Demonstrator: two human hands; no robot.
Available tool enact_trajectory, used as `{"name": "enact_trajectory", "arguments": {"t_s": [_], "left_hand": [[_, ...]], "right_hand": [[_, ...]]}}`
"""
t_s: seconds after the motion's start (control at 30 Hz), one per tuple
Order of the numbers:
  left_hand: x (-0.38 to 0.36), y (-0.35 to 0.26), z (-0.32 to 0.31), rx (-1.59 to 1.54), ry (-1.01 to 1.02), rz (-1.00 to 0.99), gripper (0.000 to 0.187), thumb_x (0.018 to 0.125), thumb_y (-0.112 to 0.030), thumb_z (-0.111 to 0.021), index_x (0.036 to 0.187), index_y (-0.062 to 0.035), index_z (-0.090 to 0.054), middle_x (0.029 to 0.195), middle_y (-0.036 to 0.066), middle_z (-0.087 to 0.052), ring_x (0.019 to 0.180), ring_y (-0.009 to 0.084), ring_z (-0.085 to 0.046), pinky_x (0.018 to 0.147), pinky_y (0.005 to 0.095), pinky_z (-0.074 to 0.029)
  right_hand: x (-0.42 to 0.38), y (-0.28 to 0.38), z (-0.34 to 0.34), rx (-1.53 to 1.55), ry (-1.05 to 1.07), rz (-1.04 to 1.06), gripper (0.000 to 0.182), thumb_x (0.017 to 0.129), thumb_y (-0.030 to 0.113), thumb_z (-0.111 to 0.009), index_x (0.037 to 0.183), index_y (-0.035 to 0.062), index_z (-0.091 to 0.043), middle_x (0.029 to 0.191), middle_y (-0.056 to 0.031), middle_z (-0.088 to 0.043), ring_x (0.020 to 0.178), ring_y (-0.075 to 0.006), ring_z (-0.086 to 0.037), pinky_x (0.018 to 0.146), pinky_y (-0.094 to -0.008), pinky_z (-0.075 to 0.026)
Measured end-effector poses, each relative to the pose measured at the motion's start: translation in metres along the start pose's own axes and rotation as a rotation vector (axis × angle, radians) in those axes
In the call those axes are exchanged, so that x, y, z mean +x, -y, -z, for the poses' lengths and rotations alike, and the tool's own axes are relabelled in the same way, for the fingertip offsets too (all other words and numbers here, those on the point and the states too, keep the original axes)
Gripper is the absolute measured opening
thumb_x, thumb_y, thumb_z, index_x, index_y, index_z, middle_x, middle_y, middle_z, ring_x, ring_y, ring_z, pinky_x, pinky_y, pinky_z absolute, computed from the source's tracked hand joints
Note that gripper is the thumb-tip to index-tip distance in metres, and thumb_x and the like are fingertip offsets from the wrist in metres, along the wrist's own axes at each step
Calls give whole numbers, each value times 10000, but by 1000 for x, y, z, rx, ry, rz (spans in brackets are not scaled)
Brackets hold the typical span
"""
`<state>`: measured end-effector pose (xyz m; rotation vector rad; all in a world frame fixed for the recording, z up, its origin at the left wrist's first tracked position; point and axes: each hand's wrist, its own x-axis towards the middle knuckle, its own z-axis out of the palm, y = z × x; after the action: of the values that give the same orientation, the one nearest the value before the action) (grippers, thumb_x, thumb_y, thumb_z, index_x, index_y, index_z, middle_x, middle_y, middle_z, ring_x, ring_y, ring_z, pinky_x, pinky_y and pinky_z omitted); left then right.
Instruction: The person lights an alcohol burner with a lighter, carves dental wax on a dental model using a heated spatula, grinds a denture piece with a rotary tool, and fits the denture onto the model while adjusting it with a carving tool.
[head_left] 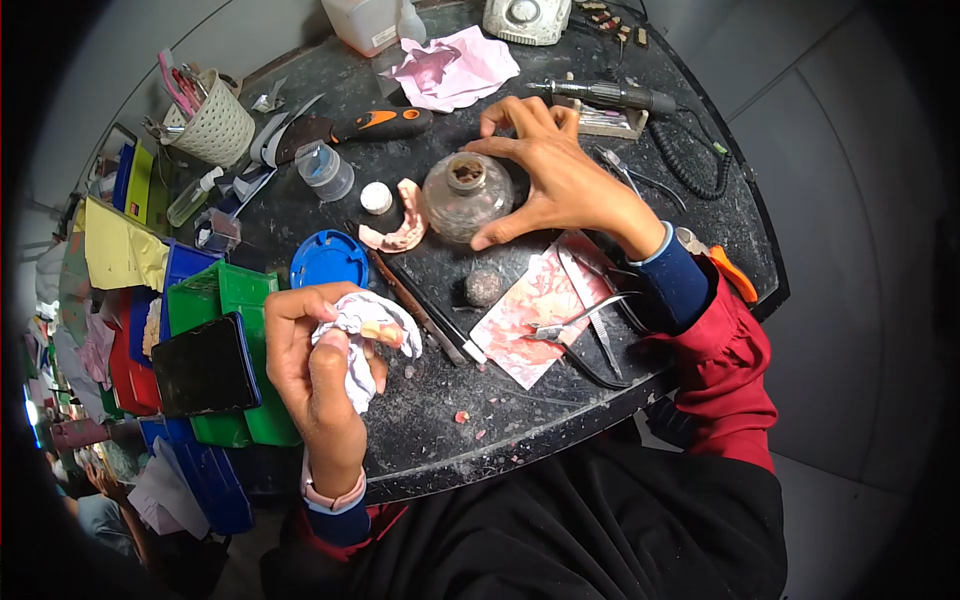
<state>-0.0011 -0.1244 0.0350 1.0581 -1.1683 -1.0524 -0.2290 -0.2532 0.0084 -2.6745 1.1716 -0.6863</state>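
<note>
Left hand [320, 365] is pinching a crumpled cloth [358, 335] around a small pink piece, mostly hidden. At 1 o'clock, right hand [555, 175] is cupping a dusty jar [466, 197], fingers spread.

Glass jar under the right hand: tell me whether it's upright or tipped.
Upright. The glass jar stands on the table, its mouth facing up, with the right hand cupped around its side.

Round jar [467, 195]: clear glass, cloudy and dust-filmed.
Crumpled white rag [362, 335]: soft cloth, matt, creased, held in the left hand [315, 365].
Pink denture cast [400, 222]: matt, waxy-looking.
Round black tabletop [520, 400]: dull, scuffed, powdered with dust.
Blue round lid [329, 260]: smooth plastic.
Silver pliers [575, 325]: bare metal, slightly shiny.
Woven white basket [212, 125]: matt plastic.
Crumpled pink sheet [452, 65]: paper.
</note>
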Motion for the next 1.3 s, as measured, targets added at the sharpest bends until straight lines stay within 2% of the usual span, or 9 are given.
{"name": "enact_trajectory", "arguments": {"t_s": [0.17, 0.33, 0.37, 0.43, 0.47, 0.6, 0.67, 0.93, 1.3], "left_hand": [[0, 1, -1, -2, 16, -3, 120, 829, -86, -380, 938, -37, -366, 893, 145, -505, 602, 118, -500, 386, 197, -379], [0, 0, 2, 20, 7, 10, 121, 824, -70, -371, 939, -35, -369, 898, 147, -516, 631, 119, -530, 389, 190, -391], [0, 0, 3, 32, 4, 8, 121, 822, -69, -369, 939, -36, -369, 898, 147, -517, 627, 120, -533, 388, 191, -392], [0, -2, 5, 28, 6, -10, 122, 820, -69, -367, 937, -36, -366, 898, 148, -518, 617, 121, -537, 385, 191, -392], [0, -4, 6, 15, 11, -27, 123, 819, -71, -365, 937, -36, -364, 899, 149, -519, 610, 122, -539, 383, 191, -392], [-2, -20, 11, 60, 19, -161, 150, 800, -84, -355, 941, -37, -339, 902, 182, -514, 547, 121, -527, 385, 193, -393], [-5, -23, 13, -13, 2, -211, 209, 860, -205, -458, 925, -28, -369, 910, 165, -537, 541, 63, -448, 460, 192, -364], [-13, -25, 16, -19, 15, -360, 232, 832, -190, -508, 943, -15, -402, 897, 236, -541, 705, 169, -516, 622, 287, -449], [-8, -21, 19, -39, 44, -538, 274, 816, -219, -538, 957, -32, -398, 900, 265, -535, 673, 204, -535, 600, 304, -461]], "right_hand": [[-5, -1, 13, -75, 8, 1, 854, 407, 580, -771, 1069, 61, -626, 1079, -79, -472, 1082, -250, -415, 919, -426, -235], [-17, 23, 81, -119, 60, -97, 280, 616, 223, -767, 795, 54, -633, 881, -55, -561, 907, -237, -526, 798, -333, -366], [-19, 29, 84, 50, 120, -93, 247, 607, 162, -752, 790, 49, -632, 851, -47, -575, 829, -245, -548, 735, -339, -410], [-24, 60, 72, 245, 338, -19, 189, 655, 151, -693, 815, 70, -631, 922, -68, -544, 917, -234, -516, 727, -292, -404], [-29, 77, 57, 210, 308, 93, 167, 678, 135, -654, 829, 67, -632, 943, -56, -544, 914, -215, -512, 720, -289, -402], [-32, 113, 7, -84, 233, 421, 191, 679, 132, -566, 837, 56, -643, 988, -3, -533, 908, -134, -481, 697, -266, -404], [-25, 111, 0, -148, 284, 450, 167, 673, 129, -567, 799, 52, -648, 990, -5, -530, 911, -141, -483, 695, -261, -407], [-11, 109, -20, -78, 257, 506, 98, 672, 118, -575, 693, 41, -630, 893, -31, -539, 827, -160, -555, 634, -249, -478], [3, 115, -25, -79, 356, 510, 113, 682, 133, -568, 703, 58, -649, 908, -29, -537, 872, -155, -556, 607, -251, -499]]}}
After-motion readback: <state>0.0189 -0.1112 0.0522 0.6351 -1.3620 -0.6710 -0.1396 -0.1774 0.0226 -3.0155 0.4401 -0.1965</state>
